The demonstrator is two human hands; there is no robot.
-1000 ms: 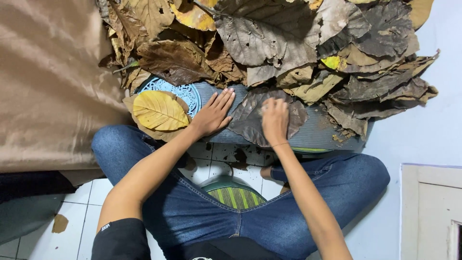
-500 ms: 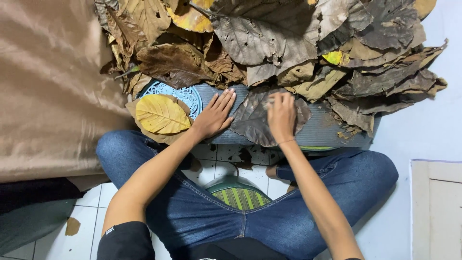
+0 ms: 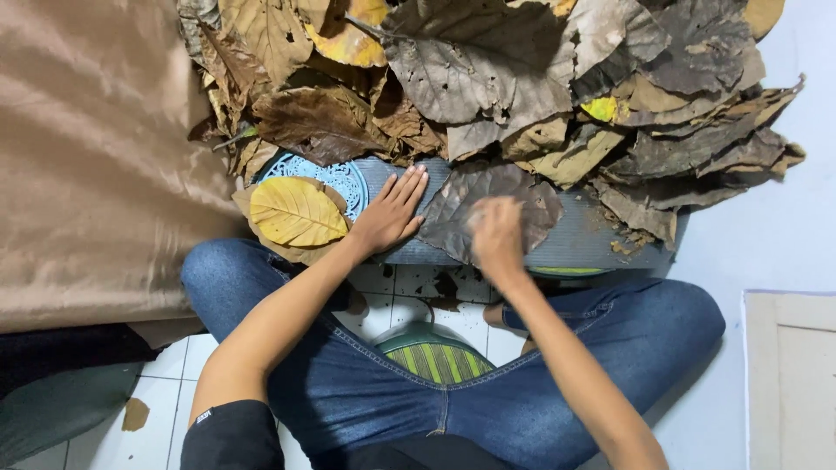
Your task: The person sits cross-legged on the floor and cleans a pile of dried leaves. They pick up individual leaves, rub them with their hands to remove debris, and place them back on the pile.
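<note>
Brown and brittle, one large dry leaf point(image 3: 488, 209) lies on the grey ribbed mat point(image 3: 592, 239), likely pinned so it stays flat. The left hand point(image 3: 392, 213) presses open beside it; the right hand point(image 3: 496, 235) blurs over it, its grip unclear. One yellow leaf point(image 3: 296, 211) rests nearby, below the leaf pile point(image 3: 488, 78).

We've got even, soft indoor light, no glare, faint shadows under the dry leaves point(image 3: 488, 78); only the right hand point(image 3: 496, 235) smears with motion blur.
</note>
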